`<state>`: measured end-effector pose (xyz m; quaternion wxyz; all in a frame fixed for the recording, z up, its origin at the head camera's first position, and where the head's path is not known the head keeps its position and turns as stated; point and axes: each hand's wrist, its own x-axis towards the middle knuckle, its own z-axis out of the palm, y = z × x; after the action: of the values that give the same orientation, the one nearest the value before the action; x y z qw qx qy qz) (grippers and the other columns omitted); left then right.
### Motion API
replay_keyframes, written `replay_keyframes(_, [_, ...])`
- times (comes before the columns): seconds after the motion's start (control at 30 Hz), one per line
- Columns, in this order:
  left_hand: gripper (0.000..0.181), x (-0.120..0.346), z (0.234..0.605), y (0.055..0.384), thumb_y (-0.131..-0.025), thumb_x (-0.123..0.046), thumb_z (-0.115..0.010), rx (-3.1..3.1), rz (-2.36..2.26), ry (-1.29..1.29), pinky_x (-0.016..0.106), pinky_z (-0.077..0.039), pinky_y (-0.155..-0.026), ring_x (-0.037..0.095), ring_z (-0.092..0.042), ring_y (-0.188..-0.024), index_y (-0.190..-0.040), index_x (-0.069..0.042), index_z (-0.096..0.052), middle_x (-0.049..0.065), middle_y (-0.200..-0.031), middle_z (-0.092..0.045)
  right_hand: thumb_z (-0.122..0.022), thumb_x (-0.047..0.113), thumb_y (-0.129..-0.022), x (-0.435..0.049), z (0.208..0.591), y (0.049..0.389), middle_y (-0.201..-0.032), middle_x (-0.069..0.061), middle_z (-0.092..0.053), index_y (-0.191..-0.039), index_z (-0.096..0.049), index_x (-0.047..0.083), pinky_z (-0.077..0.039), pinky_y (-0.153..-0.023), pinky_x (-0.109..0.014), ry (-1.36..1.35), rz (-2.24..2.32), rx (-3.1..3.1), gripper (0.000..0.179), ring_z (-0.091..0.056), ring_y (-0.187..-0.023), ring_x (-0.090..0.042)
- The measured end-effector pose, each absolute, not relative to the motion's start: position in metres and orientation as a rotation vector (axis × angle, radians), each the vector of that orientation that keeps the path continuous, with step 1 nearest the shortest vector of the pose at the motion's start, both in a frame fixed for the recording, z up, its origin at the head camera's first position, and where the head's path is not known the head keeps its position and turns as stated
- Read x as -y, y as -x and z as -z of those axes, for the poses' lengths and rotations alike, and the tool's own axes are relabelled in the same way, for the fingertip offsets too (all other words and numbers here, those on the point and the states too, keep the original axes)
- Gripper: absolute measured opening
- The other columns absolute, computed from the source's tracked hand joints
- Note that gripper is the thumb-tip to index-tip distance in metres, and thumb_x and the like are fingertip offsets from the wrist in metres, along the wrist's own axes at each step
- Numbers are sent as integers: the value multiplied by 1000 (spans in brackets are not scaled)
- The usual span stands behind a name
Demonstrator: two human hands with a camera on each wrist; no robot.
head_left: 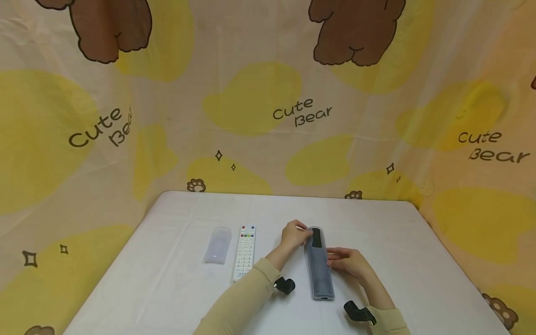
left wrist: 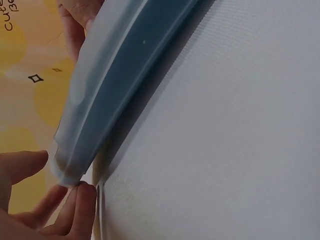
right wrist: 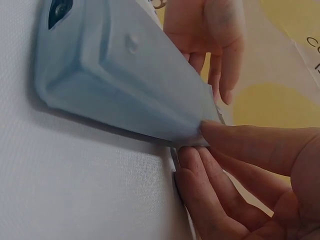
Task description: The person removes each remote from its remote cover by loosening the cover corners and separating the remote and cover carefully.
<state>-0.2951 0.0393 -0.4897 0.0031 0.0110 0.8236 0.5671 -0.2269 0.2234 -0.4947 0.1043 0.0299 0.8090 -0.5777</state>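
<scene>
Grey-blue, the case [head_left: 320,274] lies on the white table [head_left: 385,237] between both hands. The right hand [head_left: 350,261] pinches its three o'clock edge; the left hand [head_left: 294,234] touches its eleven o'clock corner, thumb apart from fingers. The case looks filled, though I can't tell whether it's fully fitted. Towards nine o'clock, a white remote [head_left: 244,251] lies bare beside a clear sleeve [head_left: 218,245], apparently still undone.

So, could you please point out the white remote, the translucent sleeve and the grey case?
White remote [head_left: 244,251]: head view, middle of its keypad.
Translucent sleeve [head_left: 217,245]: head view, middle of its face.
Grey case [head_left: 320,270]: head view, middle of its body.
</scene>
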Motion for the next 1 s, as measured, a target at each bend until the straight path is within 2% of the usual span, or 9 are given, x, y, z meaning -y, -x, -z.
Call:
replay_keyframes(0.2, [28,-41,482,295,-73,-19,-80,-2639,-1826,-31,19,-47,-54,9,-58,-63,-89,-4,-62,5,-79,-67,-78,10,-74,-225,488,226,-102,-15,-71,-122,-60,-2,-56,-78,-31,-79,1688,-2415,52,-67,-89,-16])
replay_keyframes(0.33, [27,-42,477,294,-72,-19,-81,-2665,-1859,-63,19,-46,-57,8,-57,-68,-87,-7,-62,3,-78,-66,-77,10,-75,-226,481,224,-103,-17,-70,-122,-59,-3,-57,-78,-34,-59,1684,-2427,52,-67,-88,-18])
replay_keyframes(0.5, [25,-42,468,291,-72,-17,-81,-2649,-1913,-129,19,-47,-59,8,-60,-73,-89,-8,-65,4,-82,-68,-77,11,-76,-226,473,222,-103,-17,-70,-121,-59,-3,-57,-76,-35,-53,1656,-2453,51,-67,-86,-19])
replay_keyframes(1.0, [24,-39,445,278,-73,-15,-80,-2598,-1951,-233,17,-48,-54,5,-64,-65,-94,-8,-70,5,-86,-71,-75,18,-79,-228,452,215,-106,-15,-70,-119,-61,-1,-54,-84,-39,16,1581,-2538,46,-66,-92,-18])
